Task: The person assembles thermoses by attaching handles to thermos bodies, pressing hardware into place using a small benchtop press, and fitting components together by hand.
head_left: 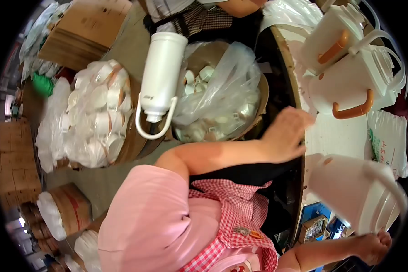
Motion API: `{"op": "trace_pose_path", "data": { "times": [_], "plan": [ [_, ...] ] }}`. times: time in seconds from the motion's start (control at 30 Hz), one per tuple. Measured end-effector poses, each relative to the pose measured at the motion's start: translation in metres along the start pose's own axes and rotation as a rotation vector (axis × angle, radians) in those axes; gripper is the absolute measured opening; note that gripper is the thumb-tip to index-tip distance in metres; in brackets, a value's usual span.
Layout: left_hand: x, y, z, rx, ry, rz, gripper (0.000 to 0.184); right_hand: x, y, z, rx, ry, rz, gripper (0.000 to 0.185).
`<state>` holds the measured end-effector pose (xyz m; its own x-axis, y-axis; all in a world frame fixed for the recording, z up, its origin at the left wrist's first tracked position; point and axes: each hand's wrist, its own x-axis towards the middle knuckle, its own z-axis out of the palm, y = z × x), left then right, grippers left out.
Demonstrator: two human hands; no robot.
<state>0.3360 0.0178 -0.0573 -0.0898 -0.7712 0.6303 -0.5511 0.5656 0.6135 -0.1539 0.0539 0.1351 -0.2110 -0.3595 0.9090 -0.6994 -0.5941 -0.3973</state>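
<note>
My left hand (285,136), blurred by motion, is over the edge of the white work surface (337,138) with its fingers apart and nothing in them. My right hand (374,247) has curled fingers close beside a blurred white jug (344,186); what they hold, if anything, is hidden. Two more white jugs stand farther along the surface, one (349,88) with an orange-brown handle and another (328,45) behind it. A white bottle (161,68) with a loop handle is away from both hands; its support is not visible.
A plastic-lined round container (260,106) holds small white parts. Beside it is a bagged pile of white cups (102,97). Flattened cardboard (88,22), stacked cartons (13,158) and a printed white bag (390,140) are around. Another person (208,18) is partly visible at the top edge.
</note>
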Motion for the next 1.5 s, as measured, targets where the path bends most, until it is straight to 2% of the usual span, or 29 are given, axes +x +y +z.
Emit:
{"op": "trace_pose_path", "data": {
  "times": [0.07,0.17,0.27,0.3,0.37,0.47,0.5,0.6,0.63,0.67,0.73,0.8,0.83,0.9,0.93,0.97,1.0,1.03,1.07,1.1,1.13,1.2,1.23,1.3,1.33,1.4,1.43,1.47,1.5],
  "plan": [
    [-0.04,-0.015,-0.026,0.046,0.063,-0.159,0.073,-0.007,-0.015,-0.013,0.317,-0.101,0.272,0.04],
    [-0.057,0.015,-0.061,-0.191,0.021,-0.187,0.072,-0.08,-0.083,0.057,0.189,-0.249,0.688,0.032],
    [-0.05,0.068,-0.072,-0.67,-0.156,-0.089,0.066,-0.152,-0.141,0.127,0.029,-0.621,1.039,0.028],
    [-0.054,0.083,-0.067,-0.824,-0.246,-0.207,0.063,-0.174,-0.153,0.143,0.051,-0.753,1.057,0.028],
    [-0.055,0.096,-0.071,-1.047,-0.479,-0.469,0.053,-0.219,-0.153,0.162,0.329,-0.901,0.881,0.03],
    [-0.054,0.083,-0.092,-0.881,-0.5,-0.629,0.047,-0.24,-0.158,0.137,0.649,-0.935,1.072,0.077],
    [-0.057,0.077,-0.096,-0.831,-0.316,-0.53,0.04,-0.249,-0.157,0.116,0.447,-1.095,1.126,0.096],
    [-0.075,0.034,-0.115,-0.976,-0.351,-0.963,0.043,-0.317,-0.145,0.058,0.375,-1.261,1.045,0.094],
    [-0.086,0.014,-0.115,-0.689,-0.377,-1.029,0.045,-0.313,-0.156,0.055,0.397,-1.224,1.059,0.092],
    [-0.105,-0.003,-0.114,-0.154,-0.374,-0.776,0.052,-0.305,-0.172,0.056,0.419,-1.183,1.076,0.089],
    [-0.11,-0.003,-0.122,0.401,-0.263,-0.19,0.051,-0.298,-0.181,0.069,0.429,-1.12,1.099,0.08],
    [-0.09,0.022,-0.119,0.101,-0.297,-0.135,0.049,-0.297,-0.178,0.073,0.41,-1.132,1.037,0.072],
    [-0.094,0.02,-0.11,-0.218,-0.372,-0.232,0.043,-0.295,-0.18,0.073,0.433,-1.134,1.085,0.068],
    [-0.107,0.005,-0.081,-0.337,-0.495,-0.279,0.053,-0.283,-0.178,0.072,0.401,-1.112,1.144,0.06],
    [-0.128,-0.012,-0.07,-0.571,-0.589,-0.533,0.066,-0.29,-0.171,0.065,0.334,-1.145,0.98,0.057],
    [-0.12,0.001,-0.065,-0.672,-0.645,-0.733,0.075,-0.287,-0.174,0.059,0.287,-1.144,1.012,0.057],
    [-0.119,0.004,-0.057,-0.766,-0.631,-0.694,0.078,-0.286,-0.176,0.053,0.261,-1.148,1.047,0.057],
    [-0.118,0.002,-0.056,-0.681,-0.649,-0.505,0.078,-0.289,-0.176,0.049,0.242,-1.073,1.047,0.056],
    [-0.116,0.005,-0.047,-0.576,-0.568,-0.32,0.071,-0.294,-0.177,0.042,0.258,-1.03,1.04,0.056],
    [-0.104,0.014,-0.049,-0.541,-0.65,-0.25,0.065,-0.299,-0.18,0.036,0.238,-0.952,1.036,0.05],
    [-0.086,0.024,-0.048,-0.462,-0.671,-0.199,0.06,-0.295,-0.18,0.028,0.266,-0.858,1.115,0.04],
    [-0.07,0.04,-0.04,-0.424,-0.621,-0.062,0.046,-0.277,-0.181,0.007,0.014,-0.674,1.322,0.027],
    [-0.071,0.036,-0.032,-0.35,-0.584,-0.042,0.042,-0.276,-0.165,-0.017,-0.129,-0.533,1.248,0.026],
    [-0.077,0.035,-0.03,-0.353,-0.546,-0.1,0.04,-0.288,-0.114,-0.097,-0.586,-0.406,0.873,0.028],
    [-0.07,0.038,-0.03,-0.334,-0.582,-0.152,0.043,-0.29,-0.083,-0.128,-0.8,-0.409,0.777,0.031],
    [-0.08,0.052,-0.03,-0.324,-0.546,-0.266,0.043,-0.284,-0.055,-0.174,-1.096,-0.812,0.825,0.031],
    [-0.081,0.055,-0.033,-0.313,-0.532,-0.281,0.043,-0.285,-0.041,-0.188,-1.1,-0.887,0.934,0.035],
    [-0.093,0.04,-0.039,-0.34,-0.521,-0.319,0.043,-0.295,-0.029,-0.187,-0.947,-1.011,0.849,0.036],
    [-0.096,0.035,-0.039,-0.357,-0.52,-0.362,0.043,-0.303,-0.011,-0.194,-1.03,-1.086,0.795,0.036]
  ]
}}
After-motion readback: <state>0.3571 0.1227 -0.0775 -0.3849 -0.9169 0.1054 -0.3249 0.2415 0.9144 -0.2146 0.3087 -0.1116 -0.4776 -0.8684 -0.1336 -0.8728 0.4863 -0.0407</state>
